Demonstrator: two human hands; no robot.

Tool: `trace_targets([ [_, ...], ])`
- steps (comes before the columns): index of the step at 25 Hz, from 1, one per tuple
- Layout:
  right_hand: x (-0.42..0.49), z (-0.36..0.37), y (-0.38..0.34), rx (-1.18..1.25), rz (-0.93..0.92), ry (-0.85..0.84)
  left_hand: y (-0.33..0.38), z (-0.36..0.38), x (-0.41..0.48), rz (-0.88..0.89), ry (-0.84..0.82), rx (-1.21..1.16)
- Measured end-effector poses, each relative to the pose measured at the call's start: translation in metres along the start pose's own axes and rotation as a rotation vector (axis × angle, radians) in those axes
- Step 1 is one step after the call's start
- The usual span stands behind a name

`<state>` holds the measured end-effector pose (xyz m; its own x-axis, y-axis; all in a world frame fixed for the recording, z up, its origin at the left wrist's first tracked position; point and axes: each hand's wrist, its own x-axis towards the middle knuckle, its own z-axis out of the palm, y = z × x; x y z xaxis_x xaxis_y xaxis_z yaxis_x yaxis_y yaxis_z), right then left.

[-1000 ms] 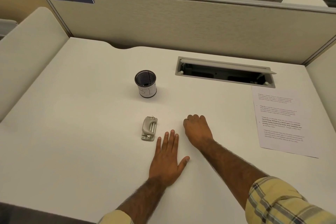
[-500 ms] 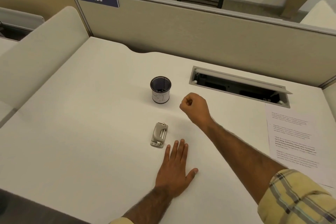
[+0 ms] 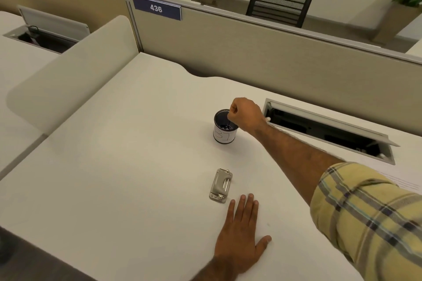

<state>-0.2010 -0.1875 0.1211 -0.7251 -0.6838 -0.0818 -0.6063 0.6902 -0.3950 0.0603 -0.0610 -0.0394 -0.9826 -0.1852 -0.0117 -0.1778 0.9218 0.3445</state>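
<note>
A small black cup [image 3: 225, 135] with a white label stands mid-desk. My right hand [image 3: 245, 116] hovers over its right rim with the fingers curled and the fingertips pinched together. A thin dark pin-like thing [image 3: 228, 120] hangs from them into the cup's mouth. It is too small to identify. A grey metal latch [image 3: 220, 185] lies flat on the desk nearer to me. My left hand [image 3: 239, 239] rests flat on the desk, fingers straight, its fingertips just right of the latch's near end and holding nothing.
An open cable hatch [image 3: 328, 129] is sunk into the white desk [image 3: 114, 178] right of the cup. A printed sheet [image 3: 397, 180] lies at the right edge. Beige partitions [image 3: 251, 52] wall the back and left, with a sign reading 436 [image 3: 156, 8].
My right hand lifted off the desk, closed into a fist and travelled forward to the cup. My left hand and the latch stayed put. The camera view shifted left.
</note>
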Motion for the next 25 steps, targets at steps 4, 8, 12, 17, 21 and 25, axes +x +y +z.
trace_targets([
  [4,0.005,0.002,-0.003,-0.111,-0.018,-0.013,-0.002,0.002,0.000,-0.008,-0.015,0.041],
  [8,0.006,0.000,0.002,-0.145,-0.023,0.016,-0.002,0.003,0.001,-0.011,-0.017,0.052],
  [12,0.007,-0.005,0.007,-0.137,-0.027,-0.006,0.000,0.001,0.001,-0.008,-0.026,0.041],
  [17,0.006,-0.007,0.007,-0.149,-0.061,-0.013,0.000,0.000,0.001,-0.012,-0.033,0.025],
  [21,0.007,-0.008,0.002,-0.198,-0.095,-0.004,-0.001,0.002,0.001,-0.010,-0.032,0.007],
  [25,0.009,-0.010,-0.004,-0.271,-0.120,0.004,0.000,0.002,0.001,-0.015,-0.035,-0.009],
])
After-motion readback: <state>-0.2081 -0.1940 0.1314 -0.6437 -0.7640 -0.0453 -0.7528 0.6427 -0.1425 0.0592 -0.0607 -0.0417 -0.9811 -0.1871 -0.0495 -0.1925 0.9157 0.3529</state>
